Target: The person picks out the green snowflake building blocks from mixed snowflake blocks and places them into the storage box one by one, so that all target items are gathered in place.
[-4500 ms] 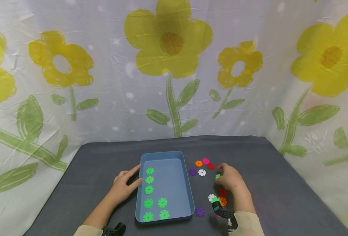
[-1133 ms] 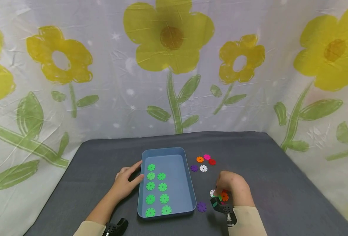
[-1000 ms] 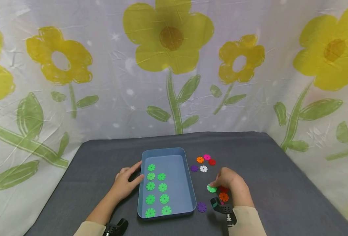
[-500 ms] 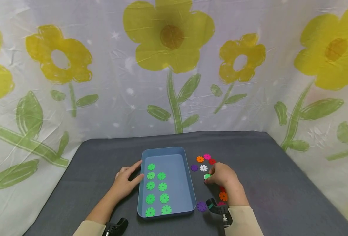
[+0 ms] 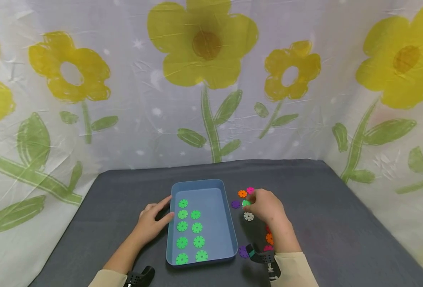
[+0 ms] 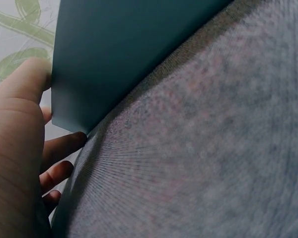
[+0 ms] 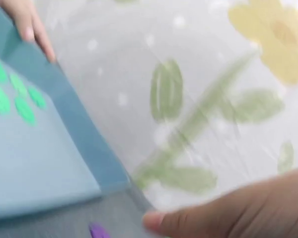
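Note:
My left hand (image 5: 152,224) rests at the left rim of a blue rectangular tray (image 5: 215,259), its index finger and thumb touching the side, fingers fairly straight. In the left wrist view, fingertips meet the tray's outer wall (image 6: 104,54). Inside the tray, green notched plastic discs (image 5: 182,242) stand in two columns. Right of the tray, my right hand (image 5: 267,206) pinches a green notched disc (image 5: 245,203) between thumb and fingers. A white disc (image 5: 248,216) lies just nearer. In the right wrist view only the thumb side of this hand (image 7: 213,220) shows.
Orange (image 5: 242,193), pink (image 5: 250,191) and purple (image 5: 235,204) discs lie around the right hand. Nearer lie another purple disc (image 5: 243,252), an orange one (image 5: 269,238) and a pink one (image 5: 268,248), partly behind the wrist. Dark grey cloth (image 5: 136,187) covers the table.
Four green discs stood in the left column's pairing earlier; the right column has grown by two. My right hand has carried a green disc away from the near pile, and a white disc now lies below it.

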`<state>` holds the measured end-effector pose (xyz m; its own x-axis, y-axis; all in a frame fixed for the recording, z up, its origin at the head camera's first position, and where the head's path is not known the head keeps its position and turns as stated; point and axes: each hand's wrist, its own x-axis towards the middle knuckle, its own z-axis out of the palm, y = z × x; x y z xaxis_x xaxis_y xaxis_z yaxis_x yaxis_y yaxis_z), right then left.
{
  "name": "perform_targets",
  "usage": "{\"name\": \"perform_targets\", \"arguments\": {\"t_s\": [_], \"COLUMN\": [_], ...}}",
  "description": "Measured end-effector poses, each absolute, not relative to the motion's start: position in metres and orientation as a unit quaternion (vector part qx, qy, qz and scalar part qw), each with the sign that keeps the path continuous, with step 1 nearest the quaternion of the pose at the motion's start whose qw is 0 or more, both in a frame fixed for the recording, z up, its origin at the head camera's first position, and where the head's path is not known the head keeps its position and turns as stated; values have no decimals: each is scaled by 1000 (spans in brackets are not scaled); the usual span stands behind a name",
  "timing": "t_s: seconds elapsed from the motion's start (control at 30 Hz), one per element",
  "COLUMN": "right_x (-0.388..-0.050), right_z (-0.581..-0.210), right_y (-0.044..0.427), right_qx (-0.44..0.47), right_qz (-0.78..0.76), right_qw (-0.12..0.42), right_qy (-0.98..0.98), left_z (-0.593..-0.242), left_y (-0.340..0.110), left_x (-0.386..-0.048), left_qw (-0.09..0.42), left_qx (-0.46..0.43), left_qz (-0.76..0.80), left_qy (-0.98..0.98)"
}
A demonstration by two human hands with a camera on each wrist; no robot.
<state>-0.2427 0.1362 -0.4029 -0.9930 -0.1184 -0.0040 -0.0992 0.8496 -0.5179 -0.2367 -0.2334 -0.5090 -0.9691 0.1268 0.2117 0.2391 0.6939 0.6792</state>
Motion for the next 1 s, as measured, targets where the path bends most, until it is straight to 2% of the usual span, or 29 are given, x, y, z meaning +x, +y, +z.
{"name": "perform_targets", "arguments": {"t_s": [0.17,0.3,0.43,0.53,0.8,1.0], "right_x": [-238,-234,-232,-231,-221,-223], "right_z": [-410,-432,-449,-454,-460,-464], "right_y": [93,65,52,49,37,34], "right_qx": [-172,-252,-270,-260,-243,-270], "right_qz": [-253,-146,-28,15,30,-31], "right_qw": [-24,-76,-173,-211,-123,-73], "right_qy": [952,954,947,942,962,960], "left_z": [-509,-510,-509,-508,-507,-509], "left_y": [-235,-235,-234,-233,-233,-233], "left_x": [-236,-236,-237,-239,-241,-239], "left_qw": [80,82,79,76,70,77], "left_qx": [-101,-103,-103,-101,-93,-95], "left_qz": [-379,-379,-376,-373,-372,-371], "left_qy": [-916,-916,-918,-919,-921,-921]}}
